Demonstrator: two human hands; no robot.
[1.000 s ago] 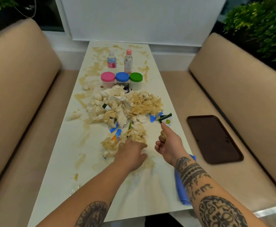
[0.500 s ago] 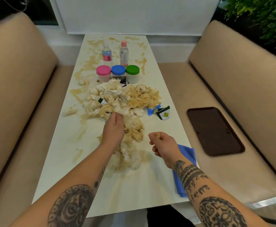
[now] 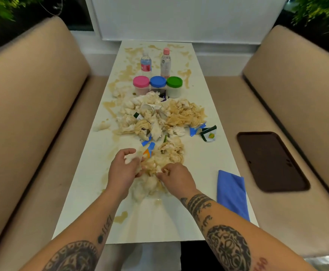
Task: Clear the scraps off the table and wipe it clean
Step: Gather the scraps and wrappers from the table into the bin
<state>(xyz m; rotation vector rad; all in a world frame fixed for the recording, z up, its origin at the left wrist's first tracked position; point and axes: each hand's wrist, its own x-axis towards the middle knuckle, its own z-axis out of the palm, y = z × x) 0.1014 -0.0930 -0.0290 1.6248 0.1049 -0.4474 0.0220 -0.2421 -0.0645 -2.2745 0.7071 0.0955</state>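
Both forearms are stretched fwd over the white worktop (image 3: 208, 165). A white tissue wad (image 3: 131, 157) is gripped by the left hand (image 3: 121, 171), fingers curled round it. Soggy tissue scraps (image 3: 159, 163) at mid-worktop are pinched by the right hand (image 3: 176, 178), fingers bent. A blue cloth (image 3: 232, 192) is seen near the right edge.

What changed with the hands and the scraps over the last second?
The left hand reached out to the far heap, then came back and now grips a wad of tissue. The right hand dropped from mid-air onto the near pile of scraps. The blue cloth, tray and jars stayed put.
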